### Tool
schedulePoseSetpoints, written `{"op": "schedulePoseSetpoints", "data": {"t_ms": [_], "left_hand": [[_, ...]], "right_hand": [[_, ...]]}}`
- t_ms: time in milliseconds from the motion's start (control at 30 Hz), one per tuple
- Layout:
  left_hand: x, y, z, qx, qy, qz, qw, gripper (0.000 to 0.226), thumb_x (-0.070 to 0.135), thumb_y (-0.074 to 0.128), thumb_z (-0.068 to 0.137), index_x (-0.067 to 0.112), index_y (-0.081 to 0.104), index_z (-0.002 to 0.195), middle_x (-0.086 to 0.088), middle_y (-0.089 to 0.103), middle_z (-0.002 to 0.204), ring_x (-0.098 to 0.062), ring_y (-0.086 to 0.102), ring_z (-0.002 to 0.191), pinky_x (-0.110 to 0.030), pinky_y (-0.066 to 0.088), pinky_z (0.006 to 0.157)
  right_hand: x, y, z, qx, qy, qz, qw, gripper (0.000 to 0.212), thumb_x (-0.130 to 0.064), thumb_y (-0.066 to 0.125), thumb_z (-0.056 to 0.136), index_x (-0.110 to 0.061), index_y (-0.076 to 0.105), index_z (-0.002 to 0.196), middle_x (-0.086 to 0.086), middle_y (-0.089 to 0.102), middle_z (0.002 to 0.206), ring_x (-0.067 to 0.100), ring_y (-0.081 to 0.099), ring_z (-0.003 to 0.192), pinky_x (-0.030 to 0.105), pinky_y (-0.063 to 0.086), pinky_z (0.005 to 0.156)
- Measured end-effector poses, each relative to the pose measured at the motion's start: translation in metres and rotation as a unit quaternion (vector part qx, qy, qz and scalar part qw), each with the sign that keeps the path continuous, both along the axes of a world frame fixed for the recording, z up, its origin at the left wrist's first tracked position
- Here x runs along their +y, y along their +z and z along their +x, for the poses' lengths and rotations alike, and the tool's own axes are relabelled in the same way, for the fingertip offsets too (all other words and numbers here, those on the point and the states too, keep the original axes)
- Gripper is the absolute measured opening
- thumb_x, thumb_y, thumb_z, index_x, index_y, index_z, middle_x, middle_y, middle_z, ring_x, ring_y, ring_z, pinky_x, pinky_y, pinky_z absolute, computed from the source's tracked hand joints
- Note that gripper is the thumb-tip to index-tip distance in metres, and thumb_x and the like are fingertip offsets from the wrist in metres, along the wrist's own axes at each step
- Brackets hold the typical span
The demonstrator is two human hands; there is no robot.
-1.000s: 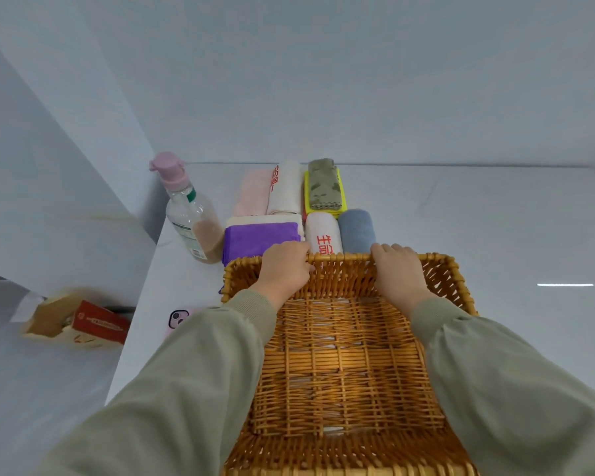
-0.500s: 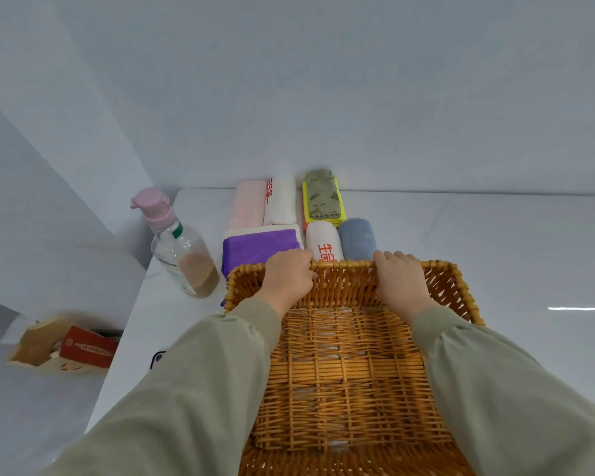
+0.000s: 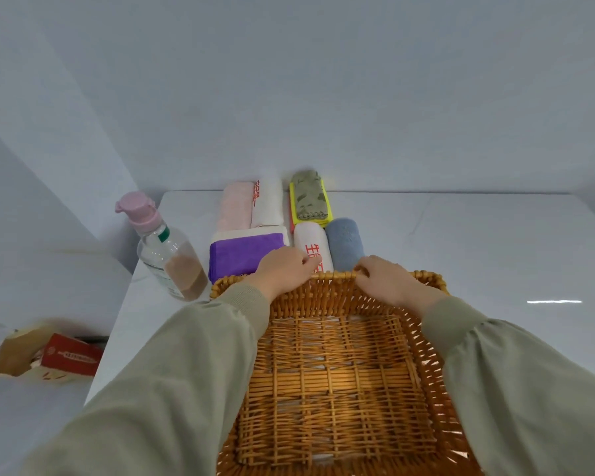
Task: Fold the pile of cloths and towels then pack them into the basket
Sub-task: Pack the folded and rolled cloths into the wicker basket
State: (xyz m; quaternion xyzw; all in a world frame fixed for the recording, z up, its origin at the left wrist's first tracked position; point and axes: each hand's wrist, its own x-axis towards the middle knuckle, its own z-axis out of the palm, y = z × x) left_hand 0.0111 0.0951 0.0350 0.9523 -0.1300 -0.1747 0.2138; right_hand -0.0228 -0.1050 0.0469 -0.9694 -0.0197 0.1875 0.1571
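An empty wicker basket (image 3: 337,379) fills the near middle of the white table. My left hand (image 3: 284,269) and my right hand (image 3: 387,281) both grip its far rim, fingers curled over the edge. Just beyond the rim lie folded and rolled cloths: a purple one (image 3: 244,257) on a cream one, a white roll with red print (image 3: 311,245), a grey-blue roll (image 3: 345,242), a pink one (image 3: 236,206), a second white one (image 3: 268,202), and a green patterned roll (image 3: 306,195) on a yellow cloth.
A clear pump bottle with a pink top (image 3: 167,250) stands left of the cloths near the table's left edge. A red box in a paper bag (image 3: 49,353) lies lower at far left. A pale wall rises behind the table (image 3: 478,242).
The view has tilted up a little, so basket and cloths sit lower in frame. Both hands keep their grip on the far rim, and the basket appears slightly closer to the cloths.
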Motion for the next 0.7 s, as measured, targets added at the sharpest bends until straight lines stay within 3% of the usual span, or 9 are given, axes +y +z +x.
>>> {"op": "schedulePoseSetpoints", "data": {"t_ms": [67, 167, 267, 400, 500, 567, 633, 700], "left_hand": [[-0.006, 0.000, 0.004, -0.017, 0.007, 0.015, 1.000, 0.043, 0.044, 0.033, 0.102, 0.015, 0.064, 0.101, -0.004, 0.066, 0.101, -0.020, 0.062, 0.093, -0.030, 0.049, 0.080], [-0.014, -0.008, 0.005, -0.051, -0.021, 0.063, 0.996, 0.035, 0.034, 0.035, 0.103, 0.014, 0.063, 0.112, -0.005, 0.066, 0.110, -0.021, 0.063, 0.096, -0.034, 0.053, 0.086], [-0.018, -0.009, 0.008, -0.098, -0.047, 0.121, 0.987, 0.032, 0.023, 0.032, 0.104, 0.012, 0.059, 0.116, -0.006, 0.063, 0.114, -0.024, 0.062, 0.099, -0.037, 0.054, 0.086], [-0.020, -0.015, 0.015, -0.090, -0.063, 0.161, 0.981, 0.032, 0.022, 0.033, 0.103, 0.007, 0.053, 0.123, -0.008, 0.060, 0.119, -0.027, 0.062, 0.101, -0.038, 0.052, 0.081], [-0.020, -0.019, 0.014, -0.098, -0.086, 0.190, 0.973, 0.031, 0.022, 0.032, 0.103, 0.009, 0.055, 0.119, -0.007, 0.061, 0.113, -0.026, 0.062, 0.096, -0.037, 0.053, 0.078], [-0.019, -0.023, 0.017, -0.089, -0.065, 0.174, 0.979, 0.028, 0.027, 0.031, 0.103, 0.013, 0.056, 0.104, -0.004, 0.063, 0.106, -0.023, 0.062, 0.087, -0.035, 0.053, 0.074], [-0.018, -0.025, 0.018, -0.078, -0.020, 0.150, 0.985, 0.027, 0.028, 0.029, 0.102, 0.017, 0.051, 0.091, -0.004, 0.064, 0.099, -0.022, 0.061, 0.081, -0.034, 0.053, 0.071], [-0.019, -0.024, 0.016, -0.090, -0.005, 0.146, 0.985, 0.031, 0.028, 0.029, 0.102, 0.016, 0.055, 0.093, -0.004, 0.064, 0.096, -0.023, 0.063, 0.081, -0.037, 0.055, 0.073]], "right_hand": [[0.003, 0.006, 0.011, -0.002, -0.069, 0.078, 0.995, 0.031, -0.025, 0.041, 0.094, -0.004, 0.060, 0.108, 0.010, 0.063, 0.108, 0.024, 0.057, 0.095, 0.036, 0.044, 0.085], [-0.007, 0.006, 0.043, 0.020, -0.143, 0.087, 0.986, 0.034, -0.021, 0.046, 0.095, 0.002, 0.058, 0.116, 0.019, 0.060, 0.121, 0.029, 0.055, 0.108, 0.035, 0.042, 0.089], [-0.019, -0.002, 0.073, 0.103, -0.202, 0.094, 0.969, 0.050, -0.028, 0.051, 0.095, 0.002, 0.043, 0.135, 0.018, 0.047, 0.137, 0.032, 0.047, 0.123, 0.039, 0.040, 0.096], [-0.023, -0.026, 0.093, 0.195, -0.231, 0.109, 0.947, 0.065, -0.039, 0.056, 0.093, -0.004, 0.034, 0.143, 0.013, 0.038, 0.146, 0.032, 0.042, 0.129, 0.041, 0.038, 0.100], [-0.023, -0.048, 0.099, 0.248, -0.298, 0.198, 0.900, 0.065, -0.040, 0.069, 0.083, -0.008, 0.042, 0.133, 0.012, 0.049, 0.133, 0.032, 0.053, 0.111, 0.044, 0.047, 0.092], [-0.023, -0.060, 0.105, 0.274, -0.327, 0.234, 0.874, 0.064, -0.036, 0.078, 0.074, -0.006, 0.047, 0.121, 0.014, 0.057, 0.116, 0.032, 0.058, 0.102, 0.049, 0.050, 0.092], [-0.023, -0.066, 0.111, 0.290, -0.336, 0.246, 0.862, 0.067, -0.030, 0.085, 0.067, -0.006, 0.048, 0.118, 0.015, 0.059, 0.107, 0.034, 0.060, 0.098, 0.052, 0.051, 0.090], [-0.022, -0.068, 0.114, 0.297, -0.340, 0.257, 0.854, 0.070, -0.023, 0.088, 0.062, -0.005, 0.049, 0.117, 0.016, 0.060, 0.107, 0.034, 0.060, 0.098, 0.052, 0.052, 0.089]]}}
